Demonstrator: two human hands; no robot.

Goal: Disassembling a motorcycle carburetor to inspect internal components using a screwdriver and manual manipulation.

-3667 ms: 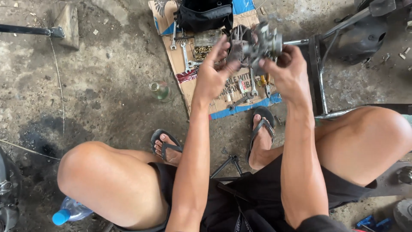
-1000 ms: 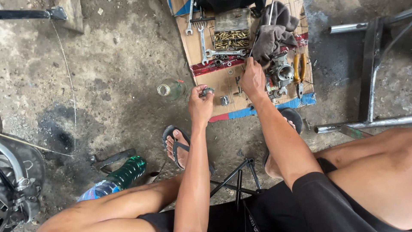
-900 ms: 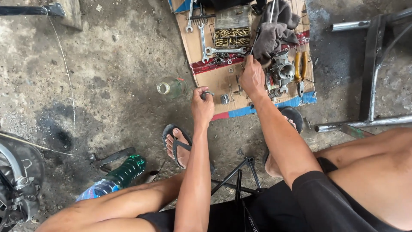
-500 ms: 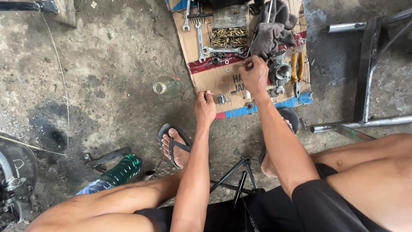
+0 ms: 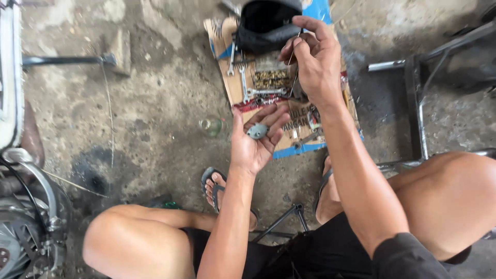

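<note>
At the bottom of the frame, person seated low, bare knees spread, black shorts, both forearms running up and away from the camera. Left foot in a flip-flop [image 5: 214,188] flat on the stained concrete floor [image 5: 150,119], just below the left wrist. Left hand [image 5: 256,139] is palm-up, fingers half-spread and slightly curled, cupping a small grey metal part [image 5: 257,131] that sits loose at the base of the fingers; thumb out to the side, not clamped on it. Left forearm comes straight up from between the knees, wrist bent back a bit. Right arm is extended further out, elbow over the right thigh, forearm angled up-left. Right hand [image 5: 315,59] is raised above the work mat, back of hand to camera, thumb and index pinched together on a thin wire [image 5: 295,72] that hangs down from the pinch; other fingers curled loosely. Under both hands lies a flattened cardboard sheet [image 5: 235,88] with blue edging, carrying wrenches [image 5: 244,82], a cluster of small brass-coloured pieces [image 5: 272,79] and assorted small metal bits near the right wrist. A small clear glass jar [image 5: 212,125] stands on the concrete just left of the cardboard. Far end of the cardboard: an open black bag [image 5: 266,23], right behind the right fingertips. Metal frame tubing [image 5: 416,98] to the right, motorcycle engine parts [image 5: 23,227] at the left edge.
</note>
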